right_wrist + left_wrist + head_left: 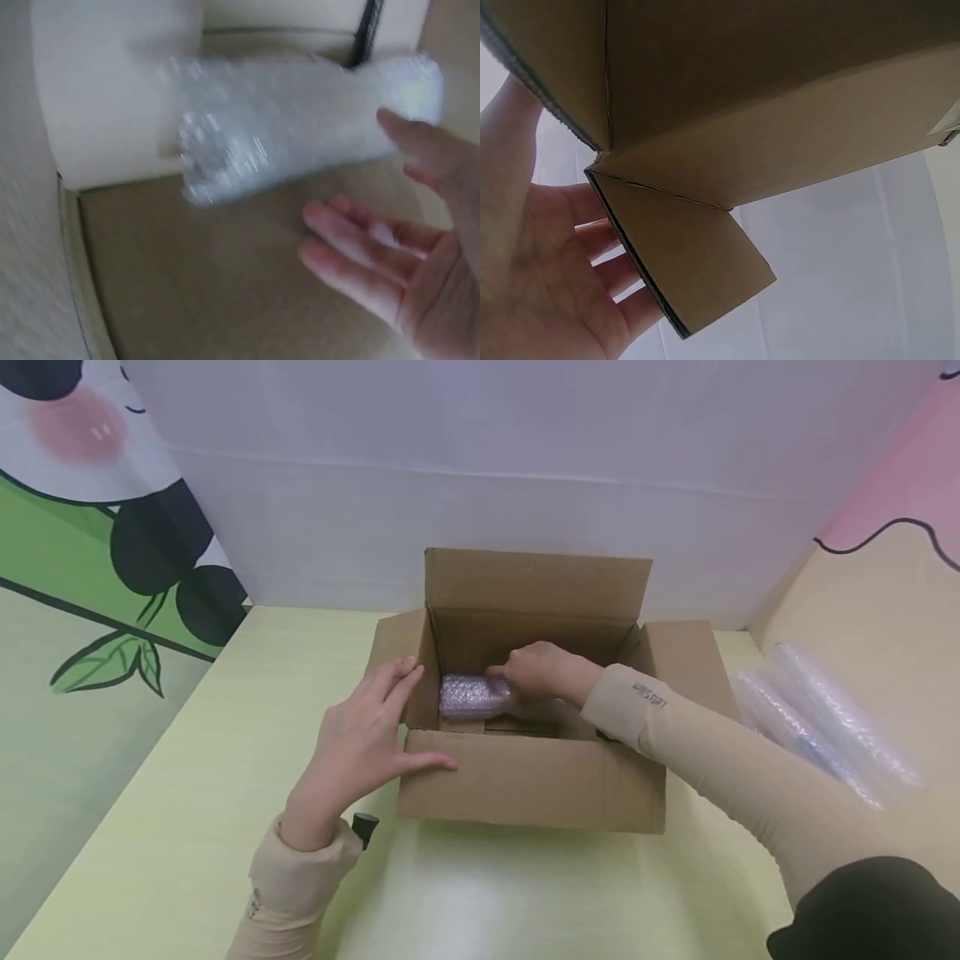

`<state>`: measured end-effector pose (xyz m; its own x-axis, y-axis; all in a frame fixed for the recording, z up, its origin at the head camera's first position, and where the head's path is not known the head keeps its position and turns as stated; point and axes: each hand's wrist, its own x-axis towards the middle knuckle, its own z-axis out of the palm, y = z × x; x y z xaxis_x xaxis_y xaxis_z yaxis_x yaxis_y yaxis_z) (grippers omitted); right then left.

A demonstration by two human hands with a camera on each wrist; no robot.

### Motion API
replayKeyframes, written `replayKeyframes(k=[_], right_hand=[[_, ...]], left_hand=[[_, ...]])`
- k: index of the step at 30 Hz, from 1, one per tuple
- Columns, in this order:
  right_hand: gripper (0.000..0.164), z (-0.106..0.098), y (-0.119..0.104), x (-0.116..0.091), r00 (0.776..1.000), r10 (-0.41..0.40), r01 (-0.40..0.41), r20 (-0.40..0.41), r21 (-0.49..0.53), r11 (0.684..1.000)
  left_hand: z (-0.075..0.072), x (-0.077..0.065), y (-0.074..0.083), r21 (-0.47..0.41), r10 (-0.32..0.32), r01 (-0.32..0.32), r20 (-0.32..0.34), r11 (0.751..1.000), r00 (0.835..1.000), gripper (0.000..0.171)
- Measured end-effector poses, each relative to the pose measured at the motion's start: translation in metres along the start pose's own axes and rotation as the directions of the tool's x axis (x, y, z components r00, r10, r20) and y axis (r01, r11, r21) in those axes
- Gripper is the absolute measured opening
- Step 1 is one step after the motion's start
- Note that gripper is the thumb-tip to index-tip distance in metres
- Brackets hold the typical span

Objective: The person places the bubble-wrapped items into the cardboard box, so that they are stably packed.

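An open cardboard box (532, 785) stands on the table with its flaps folded outward. My left hand (363, 727) rests at its near-left corner, fingers spread along the left flap and thumb along the front flap. In the left wrist view those fingers (611, 270) pass behind the side flap (682, 255). Inside the box lies a bubble-wrapped roll (472, 696), its right part hidden under my right hand (543, 670). The right wrist view, blurred, has the thumb (420, 139) overlapping the roll (285, 124), with the other fingers extended loosely below it.
To the right of the box, two more bubble-wrapped rolls (847, 718) lie side by side. A pale wall (510, 518) rises behind the table (225, 752). A dark rounded object (870, 910) shows at the bottom right corner.
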<state>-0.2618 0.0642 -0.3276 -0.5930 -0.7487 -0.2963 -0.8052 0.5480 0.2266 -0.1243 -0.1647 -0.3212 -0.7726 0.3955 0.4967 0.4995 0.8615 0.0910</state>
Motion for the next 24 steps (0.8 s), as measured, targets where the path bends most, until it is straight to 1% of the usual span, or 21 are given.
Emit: replayKeyframes(k=[5,8,10,14,17,21,24], right_hand=[[0.054,-0.01,0.003,-0.002,0.998,-0.014,0.005,0.059,0.145,0.989],[0.058,-0.02,0.007,-0.005,0.997,-0.032,0.013,0.075,0.24,0.971],[0.06,-0.029,0.009,-0.008,0.997,-0.048,0.026,0.067,0.292,0.956],[0.059,-0.051,0.017,-0.021,0.998,-0.069,0.062,0.004,0.383,0.922],[0.06,-0.071,0.024,-0.038,0.996,-0.067,0.089,-0.065,0.441,0.893],[0.06,-0.095,0.038,-0.069,0.986,-0.02,0.1,-0.165,0.494,0.864],[0.059,-0.103,0.051,-0.097,0.977,0.05,0.07,-0.209,0.529,0.846]], left_hand=[[0.002,0.002,-0.001,-0.005,-0.002,0.002,0.004,1.0,1.0,0.116],[0.003,0.002,-0.002,-0.008,-0.01,0.01,0.01,1.0,1.0,0.116],[0.003,0.002,-0.003,-0.009,-0.013,0.014,0.012,1.0,1.0,0.116],[0.005,0.003,-0.003,-0.013,-0.017,0.017,0.012,1.0,1.0,0.116],[0.005,0.003,-0.003,-0.014,-0.016,0.016,0.008,1.0,1.0,0.116],[0.006,0.005,-0.004,-0.016,-0.012,0.012,-0.002,1.0,1.0,0.115],[0.007,0.006,-0.004,-0.013,-0.01,0.01,-0.006,1.0,1.0,0.115]])
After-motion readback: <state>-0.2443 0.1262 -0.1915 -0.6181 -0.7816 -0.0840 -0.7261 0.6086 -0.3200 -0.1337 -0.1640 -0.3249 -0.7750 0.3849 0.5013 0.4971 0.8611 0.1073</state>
